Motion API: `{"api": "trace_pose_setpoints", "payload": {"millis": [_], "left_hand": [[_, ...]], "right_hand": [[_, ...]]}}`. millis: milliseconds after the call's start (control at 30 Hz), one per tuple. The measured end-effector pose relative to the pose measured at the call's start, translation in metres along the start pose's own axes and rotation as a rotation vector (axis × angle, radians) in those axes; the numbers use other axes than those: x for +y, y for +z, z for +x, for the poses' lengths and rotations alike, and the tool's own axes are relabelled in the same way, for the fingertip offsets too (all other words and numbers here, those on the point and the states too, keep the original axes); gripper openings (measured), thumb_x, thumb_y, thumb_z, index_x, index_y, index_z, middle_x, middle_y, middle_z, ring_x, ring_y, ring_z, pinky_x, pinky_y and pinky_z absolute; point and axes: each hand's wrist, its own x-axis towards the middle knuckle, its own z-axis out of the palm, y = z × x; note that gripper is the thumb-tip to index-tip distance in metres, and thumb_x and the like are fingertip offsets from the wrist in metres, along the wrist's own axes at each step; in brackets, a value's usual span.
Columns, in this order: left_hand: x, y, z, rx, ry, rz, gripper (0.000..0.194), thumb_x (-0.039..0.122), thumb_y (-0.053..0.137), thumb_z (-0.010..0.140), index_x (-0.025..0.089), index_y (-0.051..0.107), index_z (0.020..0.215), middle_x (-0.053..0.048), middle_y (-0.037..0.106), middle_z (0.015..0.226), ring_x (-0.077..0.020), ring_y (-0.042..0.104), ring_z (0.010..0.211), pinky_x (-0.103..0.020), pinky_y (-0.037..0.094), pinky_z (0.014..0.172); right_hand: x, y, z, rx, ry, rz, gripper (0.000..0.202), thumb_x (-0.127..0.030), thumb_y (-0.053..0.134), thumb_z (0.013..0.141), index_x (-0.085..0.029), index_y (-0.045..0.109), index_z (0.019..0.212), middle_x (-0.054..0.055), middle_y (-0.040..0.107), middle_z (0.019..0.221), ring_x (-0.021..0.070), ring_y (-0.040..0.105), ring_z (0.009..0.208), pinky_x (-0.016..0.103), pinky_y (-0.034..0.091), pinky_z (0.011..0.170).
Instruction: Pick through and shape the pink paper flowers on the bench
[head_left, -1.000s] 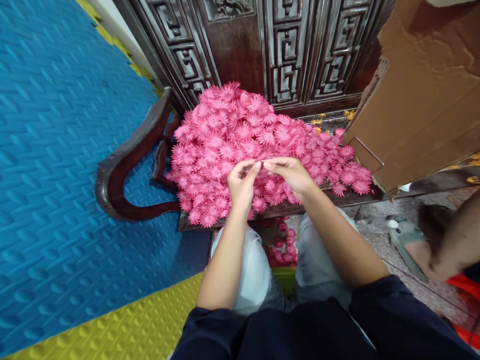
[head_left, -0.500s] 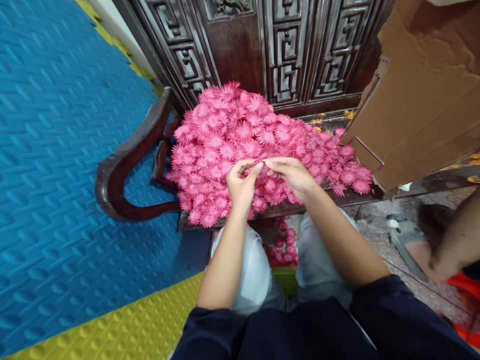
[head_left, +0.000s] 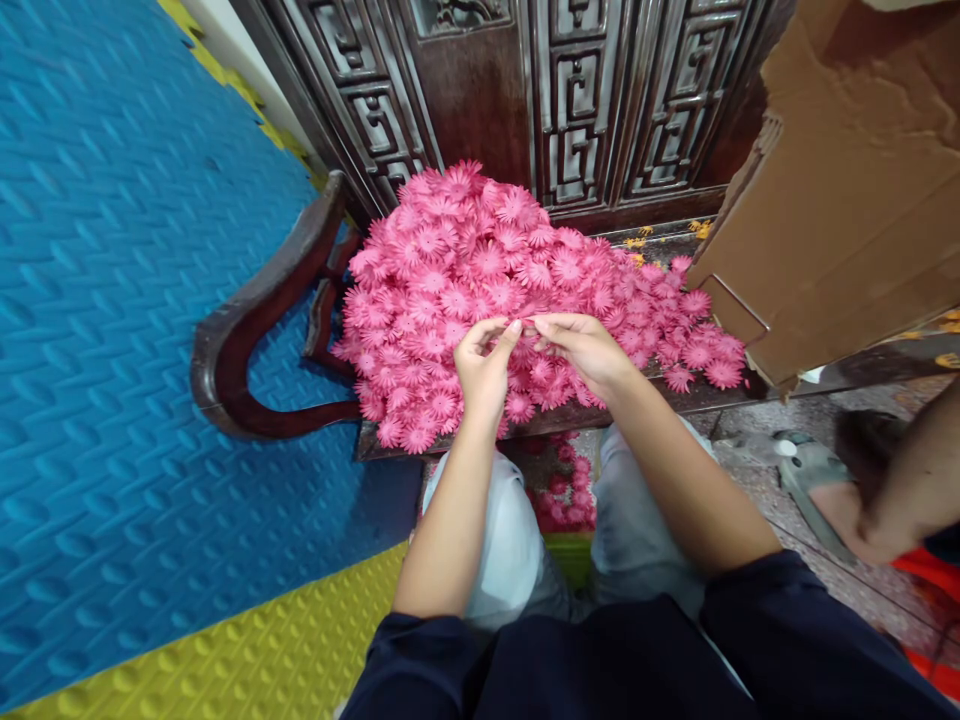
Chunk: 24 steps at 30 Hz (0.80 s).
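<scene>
A big heap of pink artificial flower heads [head_left: 457, 260] covers the seat of a dark carved wooden bench [head_left: 442, 445]. Just over the front of this heap, my left hand [head_left: 484, 365] and my right hand [head_left: 581, 345] meet with fingertips nearly touching. Both are closed in a pinch on a small pink flower piece [head_left: 528, 326] between them. Most of that piece is hidden by the fingers, so its exact shape cannot be made out.
At the right a large cardboard box [head_left: 855, 190] stands on the bench, with yellow flower pieces [head_left: 701, 228] behind it. A curved armrest [head_left: 225, 370] bounds the left. More pink flowers [head_left: 577, 490] lie below, between my knees. Another person's sandalled foot [head_left: 825, 500] is at right.
Almost nothing differs. My fingertips have shifted very slightly around the small pink piece, and the whole view has moved a touch.
</scene>
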Motion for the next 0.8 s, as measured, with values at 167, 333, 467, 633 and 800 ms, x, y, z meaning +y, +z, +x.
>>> {"api": "trace_pose_setpoints", "payload": {"millis": [167, 333, 467, 633, 800], "left_hand": [[0.0025, 0.0015, -0.0001, 0.004, -0.031, -0.03, 0.025, 0.032, 0.081, 0.055, 0.018, 0.066, 0.07, 0.002, 0.065, 0.068, -0.0083, 0.059, 0.065, -0.02, 0.046, 0.067], [0.003, 0.0016, 0.0003, -0.004, -0.027, -0.036, 0.024, 0.031, 0.08, 0.057, 0.017, 0.066, 0.071, 0.001, 0.066, 0.069, -0.0091, 0.06, 0.067, -0.021, 0.046, 0.069], [0.003, 0.0013, 0.0002, -0.006, -0.035, -0.054, 0.024, 0.031, 0.081, 0.057, 0.018, 0.066, 0.07, 0.001, 0.066, 0.07, -0.0094, 0.06, 0.068, -0.022, 0.047, 0.07], [0.0036, 0.0018, 0.0005, -0.001, -0.043, -0.09, 0.028, 0.034, 0.083, 0.052, 0.018, 0.067, 0.068, 0.002, 0.067, 0.068, -0.0087, 0.06, 0.067, -0.021, 0.047, 0.069], [0.0034, 0.0016, 0.0016, -0.001, -0.048, -0.07, 0.028, 0.035, 0.082, 0.053, 0.018, 0.067, 0.068, 0.002, 0.066, 0.069, -0.0089, 0.059, 0.067, -0.022, 0.047, 0.069]], "right_hand": [[-0.0001, 0.0004, -0.0005, -0.008, 0.009, 0.025, 0.031, -0.043, 0.082, 0.049, -0.024, 0.075, 0.073, 0.001, 0.074, 0.082, 0.012, 0.062, 0.073, 0.029, 0.048, 0.076], [0.0032, -0.002, 0.0009, -0.04, 0.006, -0.002, 0.029, -0.042, 0.079, 0.057, -0.024, 0.074, 0.079, 0.002, 0.074, 0.09, 0.0142, 0.064, 0.083, 0.031, 0.049, 0.08], [0.0039, -0.0027, 0.0015, -0.048, 0.009, -0.009, 0.027, -0.041, 0.078, 0.059, -0.024, 0.074, 0.08, 0.002, 0.074, 0.09, 0.0136, 0.064, 0.082, 0.031, 0.049, 0.08], [0.0019, -0.0017, 0.0006, -0.046, 0.03, 0.015, 0.029, -0.042, 0.08, 0.055, -0.024, 0.074, 0.077, 0.001, 0.074, 0.088, 0.0116, 0.063, 0.075, 0.029, 0.049, 0.077], [0.0024, -0.0001, 0.0003, -0.019, 0.003, 0.018, 0.026, -0.04, 0.08, 0.055, -0.025, 0.074, 0.075, 0.0, 0.074, 0.083, 0.0112, 0.062, 0.074, 0.029, 0.049, 0.077]]}}
